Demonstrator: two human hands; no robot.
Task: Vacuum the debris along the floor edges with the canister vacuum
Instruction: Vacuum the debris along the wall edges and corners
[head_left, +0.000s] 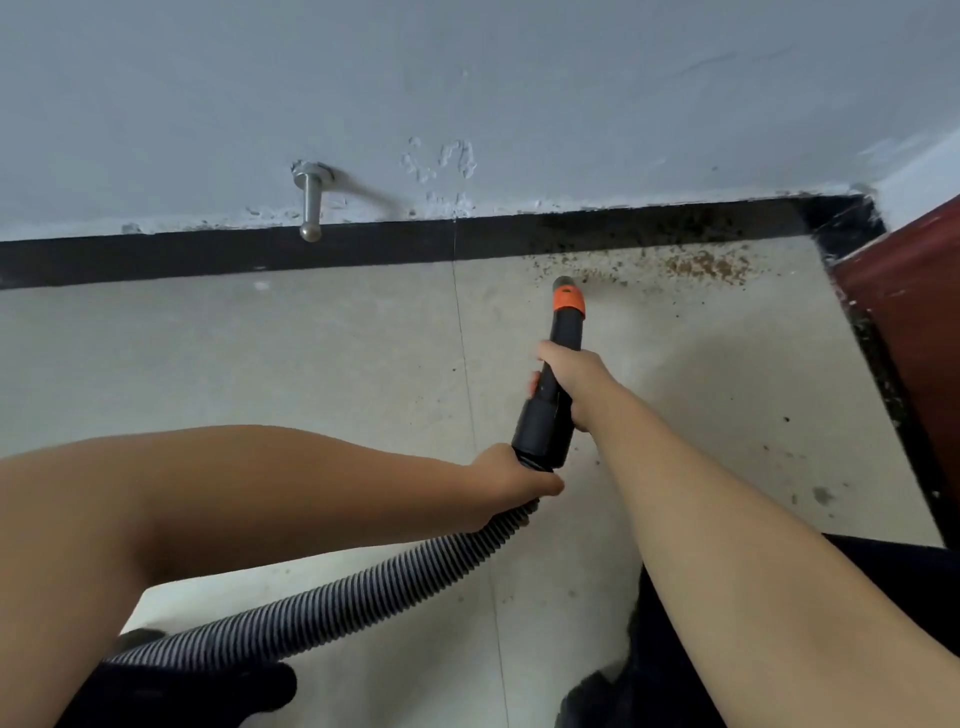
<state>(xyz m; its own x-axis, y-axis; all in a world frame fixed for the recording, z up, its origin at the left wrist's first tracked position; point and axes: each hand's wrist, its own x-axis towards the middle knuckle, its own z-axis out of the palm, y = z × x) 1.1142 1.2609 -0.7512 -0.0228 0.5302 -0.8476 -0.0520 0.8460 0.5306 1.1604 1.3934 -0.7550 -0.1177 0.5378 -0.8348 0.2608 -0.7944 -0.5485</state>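
hands: right (571, 379) grips nozzle (563, 332) | left (511, 478) grips hose (363, 587) | debris (701, 265) ahead

Nozzle tip (565, 285) on floor (260, 364) just left of debris (701, 266), near baseboard (208, 254); door stopper (310, 208) far left.

- The right hand (569, 371) gripped the black nozzle tube (563, 338) behind its orange collar (569, 301), the tip held at the floor near the baseboard.
- The left hand (511, 475) held the ribbed hose (332, 600) just where it joined the tube's wide cuff (543, 434).
- Brown debris (701, 265) lay scattered along the black baseboard (208, 257) toward the corner, just right of the nozzle tip.
- A metal door stopper (310, 205) stuck out from the pale wall (467, 78), well left of the nozzle.
- A dark red panel (914, 312) stood at the right edge.
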